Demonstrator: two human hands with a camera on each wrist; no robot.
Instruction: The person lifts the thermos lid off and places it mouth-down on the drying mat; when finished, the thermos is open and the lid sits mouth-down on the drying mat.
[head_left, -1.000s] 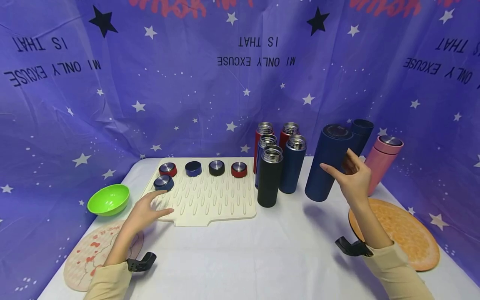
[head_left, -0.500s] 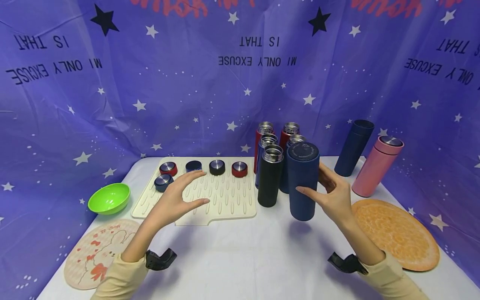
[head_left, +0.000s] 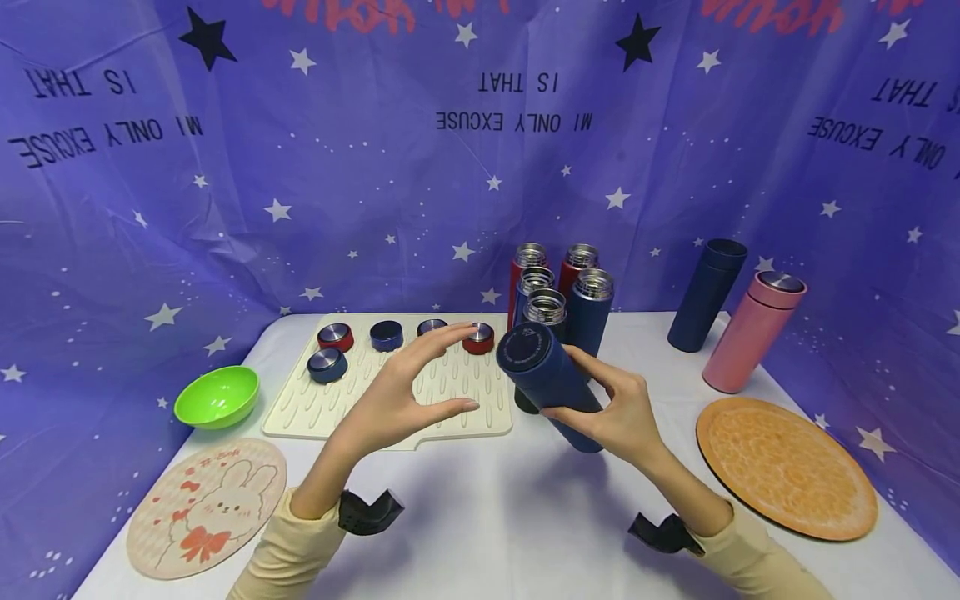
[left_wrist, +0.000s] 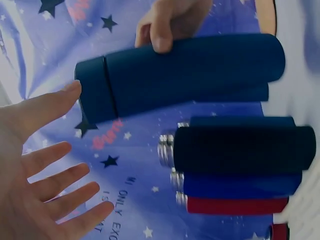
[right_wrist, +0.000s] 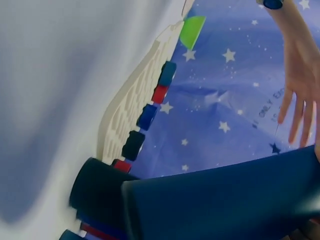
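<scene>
My right hand (head_left: 611, 408) grips a navy blue thermos bottle (head_left: 558, 387) round its side, thumb towards me, and holds it tilted above the white table. The bottle's capped end leans up and left; the seam of its lid (left_wrist: 95, 90) shows in the left wrist view. Close to that lid is my left hand (head_left: 401, 400), fingers and thumb spread apart, holding nothing. In the head view a small gap separates it from the bottle. Partly hidden behind the held bottle stands a black lidless bottle (head_left: 545, 308).
Lidless red (head_left: 529, 258) and blue bottles (head_left: 590, 312) cluster behind. A cream mat (head_left: 375, 400) bears several loose lids (head_left: 327, 364). Capped navy (head_left: 705, 296) and pink bottles (head_left: 753, 333) stand right. A green bowl (head_left: 217, 397), rabbit mat (head_left: 210, 508) and orange round mat (head_left: 787, 467) flank the sides.
My right hand has brought the navy bottle left and tipped its capped end leftward. My left hand has moved right across the cream mat towards it.
</scene>
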